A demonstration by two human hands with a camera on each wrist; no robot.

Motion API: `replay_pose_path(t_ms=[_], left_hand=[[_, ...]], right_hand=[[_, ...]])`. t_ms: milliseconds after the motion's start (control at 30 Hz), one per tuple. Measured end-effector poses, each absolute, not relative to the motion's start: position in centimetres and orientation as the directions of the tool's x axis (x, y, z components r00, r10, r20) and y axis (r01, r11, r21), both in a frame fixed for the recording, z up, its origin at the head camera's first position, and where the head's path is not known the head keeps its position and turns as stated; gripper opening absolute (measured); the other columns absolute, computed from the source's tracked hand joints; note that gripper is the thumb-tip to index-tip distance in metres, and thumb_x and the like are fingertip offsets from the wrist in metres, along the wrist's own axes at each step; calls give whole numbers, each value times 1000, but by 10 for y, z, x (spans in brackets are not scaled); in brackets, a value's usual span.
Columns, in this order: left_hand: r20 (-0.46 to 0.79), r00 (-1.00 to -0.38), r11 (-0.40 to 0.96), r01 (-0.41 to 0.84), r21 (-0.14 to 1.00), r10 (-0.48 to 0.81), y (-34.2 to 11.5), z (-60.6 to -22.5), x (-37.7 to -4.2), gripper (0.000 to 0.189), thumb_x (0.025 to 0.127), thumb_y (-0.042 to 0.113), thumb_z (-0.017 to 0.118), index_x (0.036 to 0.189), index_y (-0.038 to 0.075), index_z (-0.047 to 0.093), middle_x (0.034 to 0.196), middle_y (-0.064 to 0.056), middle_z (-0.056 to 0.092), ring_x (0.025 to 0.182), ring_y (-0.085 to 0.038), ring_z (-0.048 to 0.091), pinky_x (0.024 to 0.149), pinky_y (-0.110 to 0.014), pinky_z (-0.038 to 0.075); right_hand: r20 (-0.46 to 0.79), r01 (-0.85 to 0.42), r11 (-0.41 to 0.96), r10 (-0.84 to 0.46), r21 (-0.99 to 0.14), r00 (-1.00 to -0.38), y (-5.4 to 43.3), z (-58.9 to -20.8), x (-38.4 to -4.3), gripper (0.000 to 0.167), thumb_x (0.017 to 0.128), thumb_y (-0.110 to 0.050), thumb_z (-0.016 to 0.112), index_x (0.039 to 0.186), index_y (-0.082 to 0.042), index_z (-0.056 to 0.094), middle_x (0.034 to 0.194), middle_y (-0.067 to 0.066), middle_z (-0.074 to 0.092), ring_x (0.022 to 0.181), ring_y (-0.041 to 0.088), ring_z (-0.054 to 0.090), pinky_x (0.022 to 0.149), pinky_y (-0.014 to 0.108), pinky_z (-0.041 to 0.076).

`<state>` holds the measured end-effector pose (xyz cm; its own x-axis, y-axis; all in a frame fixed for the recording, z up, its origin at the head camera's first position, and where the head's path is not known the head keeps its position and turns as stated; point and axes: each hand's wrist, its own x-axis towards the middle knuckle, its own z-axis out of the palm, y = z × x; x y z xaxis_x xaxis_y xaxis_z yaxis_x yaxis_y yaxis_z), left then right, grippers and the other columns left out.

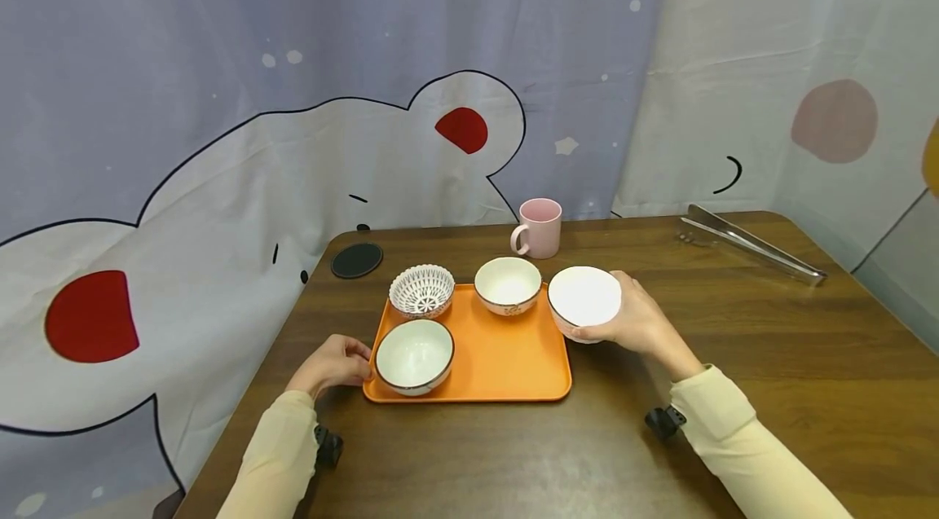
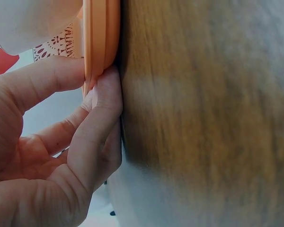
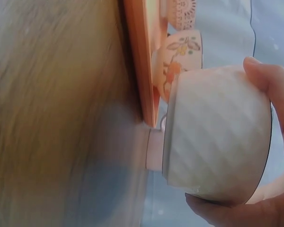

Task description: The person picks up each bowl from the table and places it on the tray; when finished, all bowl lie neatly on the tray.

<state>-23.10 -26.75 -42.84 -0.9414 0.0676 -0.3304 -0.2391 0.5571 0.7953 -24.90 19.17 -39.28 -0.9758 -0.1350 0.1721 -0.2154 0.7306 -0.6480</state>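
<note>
My left hand (image 1: 339,364) pinches the left rim of an orange tray (image 1: 506,376); in the left wrist view its thumb lies on the rim and fingers (image 2: 106,94) press under it. A white bowl with a dark rim (image 1: 415,354) stands at the tray's front left. Behind it is a white openwork basket (image 1: 421,291), and a flower-patterned bowl (image 1: 508,283) stands at the back. My right hand (image 1: 632,319) grips a white bowl (image 1: 584,296) by its sides, near the tray's right edge. The right wrist view shows that bowl's embossed wall (image 3: 217,135) held above the table.
A pink mug (image 1: 540,228) stands behind the tray. To the back left lies a dark round coaster (image 1: 356,260). Metal tongs (image 1: 756,246) lie at the back right of the wooden table (image 1: 499,462). A patterned curtain (image 1: 330,152) hangs behind the table.
</note>
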Motion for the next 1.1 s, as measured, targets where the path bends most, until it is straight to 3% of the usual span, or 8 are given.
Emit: replay_pose_path(t_ms=[1100], left_hand=[[-336,-939,541,-243,805,78,-269,-428,-231,34,76,-2,67,107,-13,59,86,-12,63,73,-15,63,73,-34,60]], right_hand=[[195,-320,678,-256,-662,-947,152,-392,-225,98,51,-38,93,129,-2,45,117,19,56,106,33,56,88,52,50]])
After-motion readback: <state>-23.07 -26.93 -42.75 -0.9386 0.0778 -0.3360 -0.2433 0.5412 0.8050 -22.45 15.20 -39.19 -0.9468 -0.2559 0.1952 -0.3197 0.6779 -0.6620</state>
